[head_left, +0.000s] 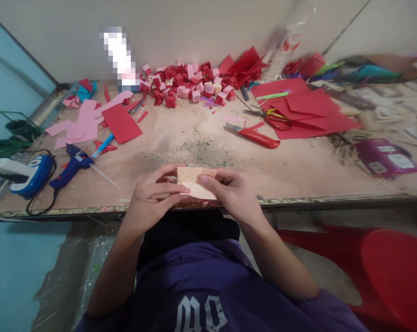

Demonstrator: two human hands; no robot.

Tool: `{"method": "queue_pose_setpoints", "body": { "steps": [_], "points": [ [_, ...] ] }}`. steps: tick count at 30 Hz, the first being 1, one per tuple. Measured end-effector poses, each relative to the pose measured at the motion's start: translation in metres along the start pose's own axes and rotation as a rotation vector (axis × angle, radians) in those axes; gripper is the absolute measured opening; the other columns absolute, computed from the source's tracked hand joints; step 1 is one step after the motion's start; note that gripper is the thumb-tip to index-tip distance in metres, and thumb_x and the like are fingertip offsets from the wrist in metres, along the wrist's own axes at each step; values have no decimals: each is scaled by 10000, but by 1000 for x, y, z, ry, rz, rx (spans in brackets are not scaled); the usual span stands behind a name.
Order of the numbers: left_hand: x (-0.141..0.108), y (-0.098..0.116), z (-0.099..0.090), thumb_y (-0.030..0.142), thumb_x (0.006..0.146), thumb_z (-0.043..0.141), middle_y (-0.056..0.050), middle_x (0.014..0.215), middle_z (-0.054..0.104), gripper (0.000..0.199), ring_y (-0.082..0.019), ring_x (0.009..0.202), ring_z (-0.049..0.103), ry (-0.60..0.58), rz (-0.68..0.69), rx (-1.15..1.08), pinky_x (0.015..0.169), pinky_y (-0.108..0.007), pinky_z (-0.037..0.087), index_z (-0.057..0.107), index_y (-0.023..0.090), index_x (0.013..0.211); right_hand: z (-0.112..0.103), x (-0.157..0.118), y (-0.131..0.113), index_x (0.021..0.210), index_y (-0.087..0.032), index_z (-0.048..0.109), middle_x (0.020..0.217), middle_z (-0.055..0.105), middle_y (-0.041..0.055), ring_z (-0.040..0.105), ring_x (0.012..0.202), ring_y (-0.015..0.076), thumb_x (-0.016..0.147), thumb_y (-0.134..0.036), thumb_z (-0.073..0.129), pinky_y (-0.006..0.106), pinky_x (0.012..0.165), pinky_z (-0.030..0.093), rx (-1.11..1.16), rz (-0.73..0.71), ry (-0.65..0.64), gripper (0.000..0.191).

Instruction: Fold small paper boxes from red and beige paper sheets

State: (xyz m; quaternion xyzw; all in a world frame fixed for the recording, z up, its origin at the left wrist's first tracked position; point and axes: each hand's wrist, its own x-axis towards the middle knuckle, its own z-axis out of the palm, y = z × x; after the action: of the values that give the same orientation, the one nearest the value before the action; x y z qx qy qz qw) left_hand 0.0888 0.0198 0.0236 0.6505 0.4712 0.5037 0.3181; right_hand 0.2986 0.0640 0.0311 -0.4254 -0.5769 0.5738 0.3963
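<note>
A small cream-coloured piece of paper (pixel 194 174) with crease lines is held up between my two hands, just over the table's front edge. My left hand (pixel 156 196) pinches its left side, fingers bent around the lower left corner. On the right side, the thumb of my right hand (pixel 231 191) lies flat on the face of the paper, with the other fingers behind it. The paper's bottom edge looks curved. What the hidden fingers touch behind the paper cannot be seen.
Small red and pink paper cubes (pixel 184 85) are heaped at the back. A red-handled knife (pixel 258 137), scissors (pixel 277 121) and red sheets (pixel 312 108) lie right. At left are a blue glue gun (pixel 73 166), pink paper (pixel 84 122) and a red card (pixel 121 123).
</note>
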Motion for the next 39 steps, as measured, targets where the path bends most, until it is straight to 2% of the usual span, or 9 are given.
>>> {"method": "queue_pose_setpoints", "body": {
  "steps": [5, 7, 9, 11, 15, 20, 27, 32, 39],
  "points": [
    [1, 1, -1, 238, 832, 840, -29, 907, 824, 40, -195, 863, 761, 35, -116, -38, 779, -292, 624, 868, 266, 839, 0, -1, -1, 867, -193, 792, 623, 619, -17, 546, 537, 122, 890, -505, 791, 245, 481, 420, 19, 10, 5, 313],
    [2, 1, -2, 221, 815, 844, -17, 866, 822, 47, -185, 842, 758, 88, -140, -55, 781, -283, 615, 863, 264, 821, 1, -2, -3, 1120, -230, 790, 660, 628, -30, 571, 533, 123, 909, -491, 775, 242, 473, 454, 62, -5, 40, 336],
    [2, -1, -2, 222, 800, 856, -9, 862, 826, 46, -188, 869, 764, 169, -143, -62, 840, -297, 617, 859, 266, 813, 2, -3, -4, 1387, -300, 671, 793, 700, -17, 645, 577, 140, 926, -457, 761, 255, 495, 519, 122, -12, 74, 496],
    [2, -4, -2, 242, 801, 861, -9, 876, 831, 30, -196, 893, 770, 249, -138, -57, 883, -319, 621, 857, 262, 822, 3, -5, -5, 1454, -344, 608, 992, 759, 14, 714, 645, 154, 916, -400, 779, 268, 531, 572, 154, -30, 97, 567],
    [1, -8, -1, 287, 815, 860, -23, 903, 832, 62, -202, 889, 774, 328, -136, -29, 862, -324, 630, 857, 242, 858, 3, -4, -2, 1176, -306, 791, 1349, 727, 54, 787, 863, 185, 855, -286, 844, 320, 721, 658, 153, -81, 26, 325],
    [2, -5, 0, 276, 806, 866, -17, 897, 832, 43, -197, 896, 774, 307, -125, -36, 862, -313, 626, 857, 253, 842, 1, 0, 0, 907, -288, 870, 1339, 750, 54, 740, 1174, 260, 795, -269, 898, 397, 930, 647, 99, -144, -8, 117],
    [4, -5, 0, 282, 784, 884, -22, 811, 801, 81, -165, 775, 737, 267, -95, -88, 715, -244, 582, 840, 215, 775, 2, 1, 3, 808, -270, 868, 1147, 821, 57, 769, 1066, 243, 822, -264, 879, 374, 906, 636, 83, -202, 96, 19],
    [1, 0, 4, 255, 813, 849, -39, 815, 814, 73, -184, 786, 761, 281, -73, -41, 735, -265, 610, 829, 198, 772, 7, -1, 4, 788, -262, 852, 1025, 828, 43, 783, 997, 230, 828, -233, 863, 384, 896, 648, 96, -226, 167, 51],
    [1, 13, 7, 219, 831, 798, -3, 776, 804, 39, -157, 714, 777, 271, -186, -27, 681, -210, 626, 782, 190, 811, 9, -3, 2, 792, -237, 838, 919, 826, 38, 777, 822, 200, 805, -255, 876, 347, 790, 657, 30, -222, 220, 44]
  ]
}}
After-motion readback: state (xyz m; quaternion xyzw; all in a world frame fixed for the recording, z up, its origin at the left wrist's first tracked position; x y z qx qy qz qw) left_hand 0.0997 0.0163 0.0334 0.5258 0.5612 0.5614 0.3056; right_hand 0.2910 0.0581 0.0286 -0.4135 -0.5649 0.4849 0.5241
